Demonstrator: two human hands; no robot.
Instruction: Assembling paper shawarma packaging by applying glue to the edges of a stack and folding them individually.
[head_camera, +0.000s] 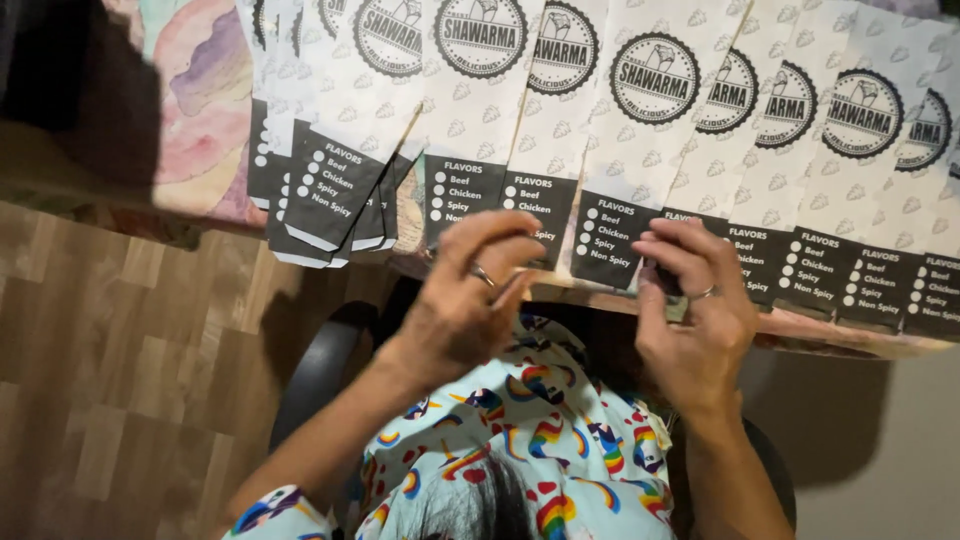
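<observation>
White paper bags (640, 110) lie fanned along the table edge (860, 340); we're mid-sorting. Our left hand (462, 300) and right hand (690, 310) curl at their bottom flaps, grip unclear. Next move needs one flap pinched.

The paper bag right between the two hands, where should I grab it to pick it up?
Best guess: pinch that paper bag by its dark bottom flap, coming from the table's near edge. The flap hangs free over the edge there, between the left hand and the right hand, while neighbouring bags overlap its long sides higher up.
</observation>
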